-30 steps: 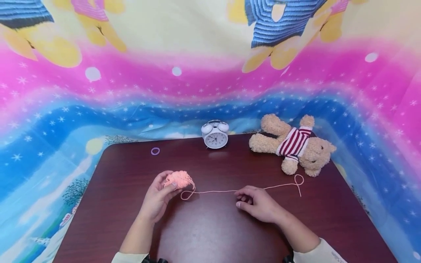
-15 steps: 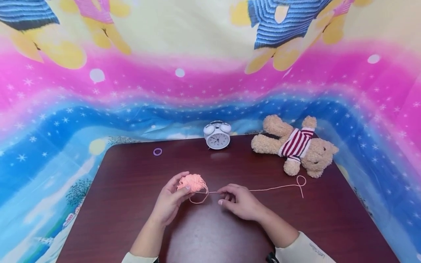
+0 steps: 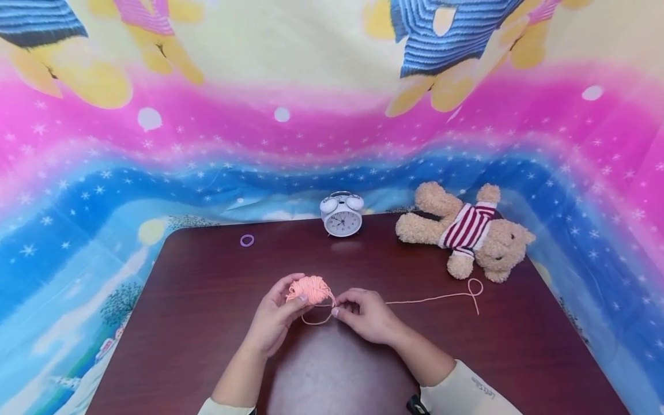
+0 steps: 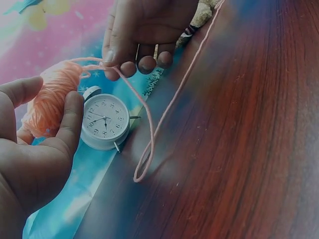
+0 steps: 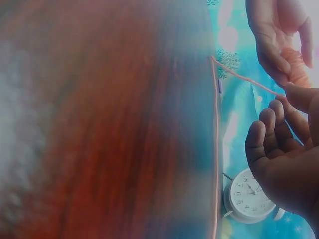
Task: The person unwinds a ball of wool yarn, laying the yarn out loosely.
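- A small nook with a homely, nursery-like look; whether it lies in a home or a studio cannot be told.
- Printed cloth (image 3: 311, 132) hangs behind the table (image 3: 202, 300) and down both sides, closing it in.
- The print is childlike: snowflakes, trees and cartoon figures in striped clothes (their heads cut off by the top edge), in pink, blue and cream.
- The table is dark reddish brown with a wood grain and a rounded far corner.
- Household things fit that look: a teddy bear (image 3: 467, 227) in a striped top, a white alarm clock (image 3: 343, 222), peach yarn (image 3: 310, 290).
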Demonstrator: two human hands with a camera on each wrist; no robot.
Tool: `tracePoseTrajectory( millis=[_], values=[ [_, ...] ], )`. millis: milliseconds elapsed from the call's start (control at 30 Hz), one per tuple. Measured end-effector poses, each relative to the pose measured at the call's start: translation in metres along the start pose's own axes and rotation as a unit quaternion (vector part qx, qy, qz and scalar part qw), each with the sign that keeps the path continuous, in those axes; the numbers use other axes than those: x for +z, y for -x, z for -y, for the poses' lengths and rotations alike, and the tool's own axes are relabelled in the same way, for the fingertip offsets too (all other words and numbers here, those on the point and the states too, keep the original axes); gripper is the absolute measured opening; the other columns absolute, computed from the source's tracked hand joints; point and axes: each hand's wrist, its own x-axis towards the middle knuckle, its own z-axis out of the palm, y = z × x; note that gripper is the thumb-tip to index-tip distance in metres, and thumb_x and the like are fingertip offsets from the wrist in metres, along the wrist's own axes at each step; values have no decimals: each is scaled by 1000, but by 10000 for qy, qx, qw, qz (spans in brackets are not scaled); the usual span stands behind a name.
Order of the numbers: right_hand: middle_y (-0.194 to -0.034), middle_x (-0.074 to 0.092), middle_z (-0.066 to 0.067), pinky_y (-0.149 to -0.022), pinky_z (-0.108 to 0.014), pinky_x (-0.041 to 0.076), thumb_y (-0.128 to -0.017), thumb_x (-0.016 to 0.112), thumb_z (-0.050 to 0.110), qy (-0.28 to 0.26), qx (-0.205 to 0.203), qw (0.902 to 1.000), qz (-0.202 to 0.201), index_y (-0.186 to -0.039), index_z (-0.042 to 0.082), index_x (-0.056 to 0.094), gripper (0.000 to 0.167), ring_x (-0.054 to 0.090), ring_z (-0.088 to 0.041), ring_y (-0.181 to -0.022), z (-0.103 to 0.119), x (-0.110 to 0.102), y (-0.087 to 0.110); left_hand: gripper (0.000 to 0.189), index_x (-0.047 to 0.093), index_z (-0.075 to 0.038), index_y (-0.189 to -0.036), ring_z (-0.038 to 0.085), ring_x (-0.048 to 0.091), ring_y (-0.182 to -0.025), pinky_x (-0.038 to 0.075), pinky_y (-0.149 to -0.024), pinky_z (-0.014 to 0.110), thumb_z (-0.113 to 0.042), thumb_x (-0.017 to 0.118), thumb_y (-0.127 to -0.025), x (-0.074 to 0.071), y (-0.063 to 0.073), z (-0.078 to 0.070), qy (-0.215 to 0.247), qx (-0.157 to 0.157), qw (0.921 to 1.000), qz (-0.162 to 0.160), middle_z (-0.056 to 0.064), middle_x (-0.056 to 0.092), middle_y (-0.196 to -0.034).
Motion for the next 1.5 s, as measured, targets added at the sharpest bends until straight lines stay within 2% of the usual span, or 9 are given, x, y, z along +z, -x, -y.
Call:
tracePoseTrajectory(
  millis=[200,467,700,900,1100,1300,1500],
  values=[
    [-82,63,15,-64,-24,51,-95,76,25,-15,90,9999,-96,-92,20,75,6,57,-4,-71,3,-5,3,57,43,2,-146,19,68,-103,58,-96,39,1,69,-95,-2,2,2,-60,-62,9999,-63,13,62,-127],
    [-84,65,14,-66,-24,52,-96,76,23,64,85,9994,-342,-94,18,76,6,59,-5,-73,2,-23,6,57,43,6,-146,18,70,-100,59,-94,36,3,68,-95,-8,2,-1,-126,25,9997,-230,11,65,-120],
    [-85,67,14,-67,-25,51,-98,73,23,93,81,9984,-550,-95,19,76,5,58,-5,-74,-3,-40,5,54,46,4,-144,17,71,-96,59,-94,36,1,69,-95,-13,1,-5,-154,55,9995,-262,7,67,-115],
    [-83,67,13,-68,-25,50,-99,73,25,97,238,9975,-661,-96,18,76,8,59,-8,-74,-7,-54,3,53,46,4,-144,17,70,-95,58,-94,37,1,68,-95,-19,-1,-7,-178,48,9991,-382,7,67,-115],
    [-86,69,13,-73,-27,51,-98,73,25,207,291,9967,-728,-97,18,76,7,60,-9,-80,-12,-66,1,53,46,4,-145,17,70,-97,58,-95,36,1,67,-96,-24,-6,-11,-255,-1,9982,-538,7,67,-115],
    [-89,70,12,-75,-29,50,-98,74,25,301,373,9954,-831,-99,20,76,5,60,-11,-82,-16,-82,-2,47,52,-4,-142,17,69,-96,57,-94,34,-1,68,-97,-29,-12,-17,-361,-34,9960,-819,6,67,-112],
    [-91,72,10,-75,-29,50,-97,73,22,401,374,9937,-981,-99,20,76,3,61,-13,-83,-18,-99,-2,50,48,0,-145,14,68,-90,59,-91,33,-1,67,-98,-33,-19,-19,-250,33,9955,-915,4,66,-108]
  ],
)
